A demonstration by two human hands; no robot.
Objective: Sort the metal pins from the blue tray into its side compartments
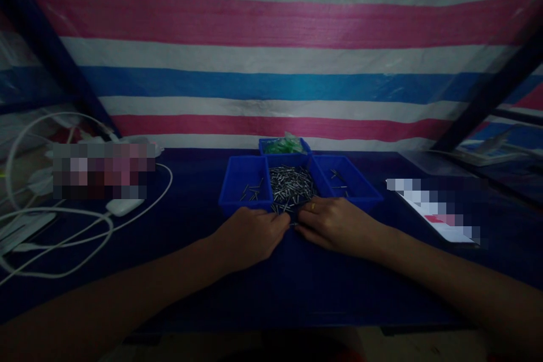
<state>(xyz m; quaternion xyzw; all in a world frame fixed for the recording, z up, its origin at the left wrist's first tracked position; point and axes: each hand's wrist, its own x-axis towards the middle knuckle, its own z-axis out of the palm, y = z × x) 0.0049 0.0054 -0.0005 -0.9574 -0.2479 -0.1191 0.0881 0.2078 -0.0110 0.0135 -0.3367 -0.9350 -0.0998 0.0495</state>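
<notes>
Blue table, lower frame. Right hand, left hand at centre: fingers curled, can't tell grip. Right bin, left bin: few pins each. Centre bin: heaped metal pins. Rear bin: green bagged stuff. Single pin between fingertips.

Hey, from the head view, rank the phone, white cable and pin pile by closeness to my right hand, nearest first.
1. Pin pile, just beyond your right hand, slightly left.
2. Phone, off to the right.
3. White cable, far left.
</notes>
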